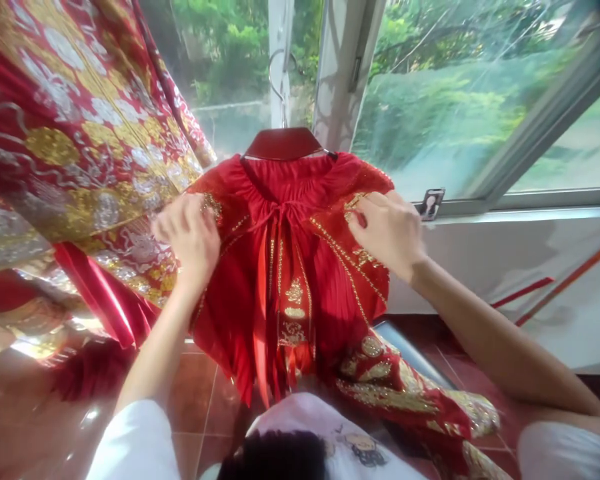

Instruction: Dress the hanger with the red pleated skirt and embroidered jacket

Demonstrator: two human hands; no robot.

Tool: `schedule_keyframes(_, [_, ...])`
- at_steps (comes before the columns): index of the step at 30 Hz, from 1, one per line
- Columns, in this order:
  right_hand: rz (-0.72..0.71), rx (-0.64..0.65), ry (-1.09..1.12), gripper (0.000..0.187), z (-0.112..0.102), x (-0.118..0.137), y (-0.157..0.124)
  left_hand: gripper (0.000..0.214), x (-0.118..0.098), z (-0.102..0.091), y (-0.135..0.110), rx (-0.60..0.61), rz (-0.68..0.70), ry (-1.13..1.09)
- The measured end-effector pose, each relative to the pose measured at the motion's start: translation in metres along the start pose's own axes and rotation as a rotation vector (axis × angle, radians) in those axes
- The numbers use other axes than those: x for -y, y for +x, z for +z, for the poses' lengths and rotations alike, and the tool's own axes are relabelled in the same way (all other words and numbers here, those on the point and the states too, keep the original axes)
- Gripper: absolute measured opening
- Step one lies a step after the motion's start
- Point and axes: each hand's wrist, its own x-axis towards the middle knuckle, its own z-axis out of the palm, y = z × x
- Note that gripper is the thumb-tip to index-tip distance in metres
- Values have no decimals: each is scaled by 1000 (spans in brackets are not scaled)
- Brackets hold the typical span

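A red pleated garment [290, 267] with gold embroidery hangs from a dark red hanger [283, 143], whose metal hook [279, 73] is caught on the window frame. My left hand [190, 237] pinches the garment's left shoulder edge, fingers closed on the fabric. My right hand [387, 230] grips the gold-trimmed right shoulder edge in the same way. A red ribbon tie hangs down the garment's middle. Its lower part trails onto the floor at the right.
A large red and gold brocade robe [75, 147] hangs at the left, touching the garment. Behind is a window [460, 100] with greenery outside, above a white sill and wall [520, 267]. Red-brown floor tiles [200, 400] lie below. A small clip [431, 203] sits on the sill.
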Motion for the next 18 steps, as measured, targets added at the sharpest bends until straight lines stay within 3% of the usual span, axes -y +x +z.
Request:
schedule_keyframes(4, [-200, -27, -47, 40, 17, 31, 5, 39, -19, 36, -21, 445, 240, -218])
schedule_keyframes(6, [-353, 27, -24, 42, 27, 41, 7, 40, -24, 51, -27, 571, 314, -232])
schedule_keyframes(9, [-426, 99, -14, 34, 39, 52, 11, 20, -28, 63, -30, 623, 326, -191])
schedule_keyframes(14, [-293, 216, 30, 27, 35, 58, 26, 17, -41, 57, -28, 583, 203, -219])
schedule_keyframes(18, [-194, 337, 448, 20, 15, 54, 42, 12, -53, 47, -30, 539, 26, -365])
